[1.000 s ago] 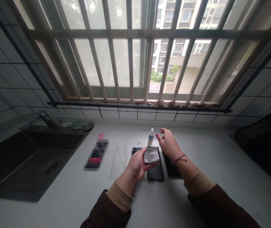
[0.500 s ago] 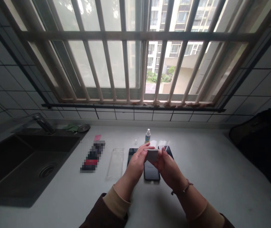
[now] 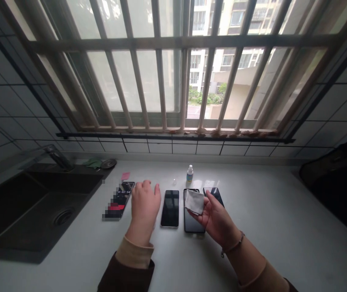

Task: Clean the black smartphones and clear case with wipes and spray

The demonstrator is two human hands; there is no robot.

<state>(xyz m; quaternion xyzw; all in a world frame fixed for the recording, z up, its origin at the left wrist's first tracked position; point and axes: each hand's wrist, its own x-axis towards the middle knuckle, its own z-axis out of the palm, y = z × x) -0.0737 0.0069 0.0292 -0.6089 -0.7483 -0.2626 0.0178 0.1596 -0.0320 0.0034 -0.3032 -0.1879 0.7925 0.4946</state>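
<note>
Four phones are counted on the counter (image 3: 267,194), all on the near side of the bottle (image 3: 189,174), which is the only one and is stood upright. The timer phone (image 3: 119,202), partly blurred out, is laid well to the bottle's left, with one pink slip (image 3: 126,176) beyond its top end. The silver-edged phone (image 3: 170,208) is set to the near left of the bottle, the black phone (image 3: 194,224) almost straight in front of it, and the far-right phone (image 3: 218,195) to its near right, partly hidden by a hand. One small clear piece (image 3: 175,182) is seen just left of the bottle. One sink (image 3: 24,227) is built in far to the bottle's left.

One grey cloth (image 3: 194,202) is held in the fingers of the right hand (image 3: 211,215), in front of the bottle and above the black phone. That hand is turned palm up, its thumb raised apart from the cloth; one bracelet (image 3: 236,245) is worn at the wrist. The left hand (image 3: 144,202) is held palm down to the near left of the bottle, fingers pointed away and thumb spread; whether anything is gripped beneath it cannot be told.
</note>
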